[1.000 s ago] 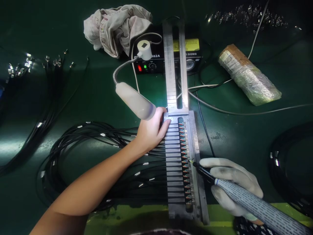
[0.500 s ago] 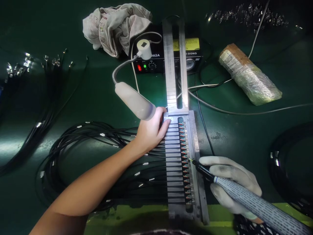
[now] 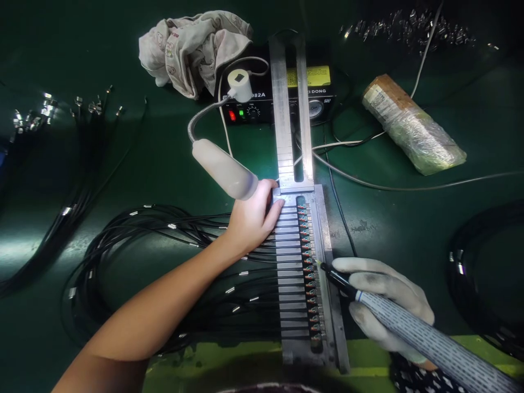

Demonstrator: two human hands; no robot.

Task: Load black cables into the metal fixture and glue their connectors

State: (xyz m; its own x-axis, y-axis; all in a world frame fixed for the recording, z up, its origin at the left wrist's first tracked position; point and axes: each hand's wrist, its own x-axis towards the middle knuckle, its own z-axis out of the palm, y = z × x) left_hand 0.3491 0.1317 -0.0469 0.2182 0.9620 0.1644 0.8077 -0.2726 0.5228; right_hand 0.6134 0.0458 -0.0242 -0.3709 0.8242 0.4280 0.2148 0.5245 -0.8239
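A long metal fixture [image 3: 327, 284] lies lengthwise on the green bench, with a row of small coloured cable ends [image 3: 310, 273] clamped along it. Black cables [image 3: 164, 240] fan out from it to the left. My bare left hand [image 3: 250, 218] rests on the fixture's upper left part, fingers pressing the clamp bars. My gloved right hand [image 3: 385, 303] grips a pen-like tool with a grey ribbed sleeve [image 3: 413, 327]. Its dark tip [image 3: 321, 266] touches a cable end about halfway down the row.
A gooseneck lamp [image 3: 224, 168] shines over the fixture's top. Behind stand a black control box [image 3: 282, 101], a crumpled cloth [image 3: 192, 46] and a wrapped roll [image 3: 411, 131]. Loose metal parts [image 3: 409, 30] lie far right, more cable bundles [image 3: 49, 164] left and a coil [image 3: 483, 273] right.
The tool tip has crept slightly up the row of cable ends. My left hand stays pressed on the fixture.
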